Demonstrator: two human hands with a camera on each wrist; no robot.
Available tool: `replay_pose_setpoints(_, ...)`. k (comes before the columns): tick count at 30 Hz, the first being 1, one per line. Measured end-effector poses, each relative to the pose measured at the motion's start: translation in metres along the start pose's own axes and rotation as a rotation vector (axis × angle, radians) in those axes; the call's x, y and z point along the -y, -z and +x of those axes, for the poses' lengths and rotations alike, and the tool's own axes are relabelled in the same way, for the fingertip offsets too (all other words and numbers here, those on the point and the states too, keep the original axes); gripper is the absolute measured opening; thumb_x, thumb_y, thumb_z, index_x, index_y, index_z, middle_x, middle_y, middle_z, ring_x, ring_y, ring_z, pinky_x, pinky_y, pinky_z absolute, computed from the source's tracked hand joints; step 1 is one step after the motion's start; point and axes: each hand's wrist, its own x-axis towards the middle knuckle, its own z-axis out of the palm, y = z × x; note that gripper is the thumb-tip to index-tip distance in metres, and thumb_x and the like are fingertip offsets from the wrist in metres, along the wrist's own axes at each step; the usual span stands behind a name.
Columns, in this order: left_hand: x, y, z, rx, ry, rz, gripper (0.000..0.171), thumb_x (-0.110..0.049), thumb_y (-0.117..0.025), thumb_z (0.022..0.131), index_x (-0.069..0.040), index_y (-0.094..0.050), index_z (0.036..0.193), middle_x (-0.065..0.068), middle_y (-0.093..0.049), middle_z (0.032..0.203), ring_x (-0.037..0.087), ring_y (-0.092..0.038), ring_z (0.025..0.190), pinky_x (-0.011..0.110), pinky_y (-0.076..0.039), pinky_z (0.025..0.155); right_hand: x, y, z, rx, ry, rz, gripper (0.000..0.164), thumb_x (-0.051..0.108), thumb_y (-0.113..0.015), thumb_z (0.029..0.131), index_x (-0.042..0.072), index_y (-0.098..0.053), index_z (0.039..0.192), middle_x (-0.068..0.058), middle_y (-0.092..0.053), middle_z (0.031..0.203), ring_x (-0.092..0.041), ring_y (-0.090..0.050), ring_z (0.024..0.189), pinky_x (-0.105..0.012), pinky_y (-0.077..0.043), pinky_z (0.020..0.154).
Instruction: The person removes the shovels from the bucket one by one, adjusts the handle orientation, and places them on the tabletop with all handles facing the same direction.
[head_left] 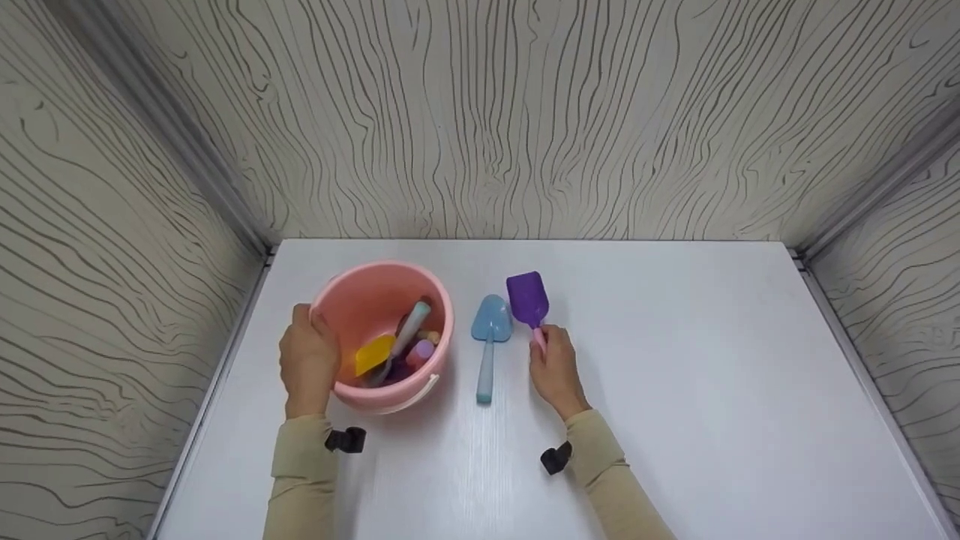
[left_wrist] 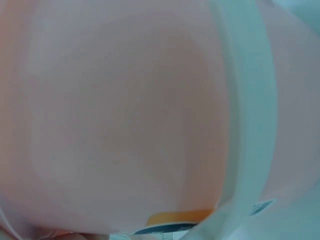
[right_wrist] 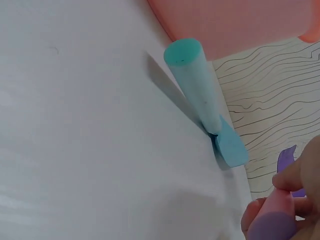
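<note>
Left hand point(head_left: 309, 364) is grasping a round pink plastic bucket point(head_left: 358, 296) at its left rim. Right hand point(head_left: 556, 371) is grasping a purple, flat-bladed plastic shovel point(head_left: 528, 298) by its pink handle, right of the bucket. Pale-blue plastic trowel point(head_left: 492, 319) is lying between bucket and shovel. Judgement: good handling here means bracing the bucket firmly, holding the shovel securely and steering its blade clear of the trowel.
</note>
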Motion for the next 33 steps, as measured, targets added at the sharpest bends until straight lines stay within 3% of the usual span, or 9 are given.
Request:
replay_pose_setpoints(13, 0.0, -0.003, 0.002, 0.004, 0.004, 0.011, 0.042, -0.035, -0.034, 0.118, -0.003, -0.046, 0.143, 0.026, -0.065, 0.128, 0.044, -0.068, 0.107, 0.06, -0.059, 0.095, -0.014, -0.005, -0.003, -0.021, -0.107, -0.019, 0.029, 0.001, -0.054, 0.108, -0.013, -0.054, 0.133, -0.022, -0.056, 0.115, -0.029, -0.056, 0.1, -0.048, -0.051, 0.094)
replay_pose_setpoints(20, -0.001, -0.003, 0.002, -0.033, -0.028, 0.01, 0.041, -0.032, -0.036, 0.118, -0.001, -0.048, 0.141, 0.028, -0.066, 0.125, 0.045, -0.068, 0.104, 0.061, -0.059, 0.092, -0.013, -0.006, -0.004, -0.078, -0.086, -0.045, 0.033, -0.002, -0.057, 0.103, -0.02, -0.055, 0.13, -0.032, -0.06, 0.113, -0.041, -0.062, 0.104, -0.056, -0.053, 0.096)
replay_pose_setpoints(26, 0.0, -0.001, 0.002, -0.026, -0.008, 0.012, 0.042, -0.033, -0.035, 0.118, -0.001, -0.047, 0.143, 0.028, -0.065, 0.127, 0.044, -0.067, 0.105, 0.061, -0.059, 0.093, -0.007, -0.009, -0.005, -0.027, -0.163, -0.056, 0.035, 0.0, -0.055, 0.105, -0.02, -0.053, 0.134, -0.031, -0.058, 0.117, -0.039, -0.06, 0.107, -0.055, -0.051, 0.101)
replay_pose_setpoints(33, 0.003, 0.0, 0.002, -0.013, 0.009, 0.013, 0.043, -0.035, -0.035, 0.118, -0.001, -0.046, 0.143, 0.027, -0.065, 0.128, 0.044, -0.067, 0.107, 0.06, -0.059, 0.096, -0.003, -0.013, -0.005, -0.015, -0.174, -0.076, 0.031, 0.001, -0.055, 0.106, -0.019, -0.054, 0.129, -0.03, -0.056, 0.115, -0.039, -0.058, 0.106, -0.054, -0.051, 0.098)
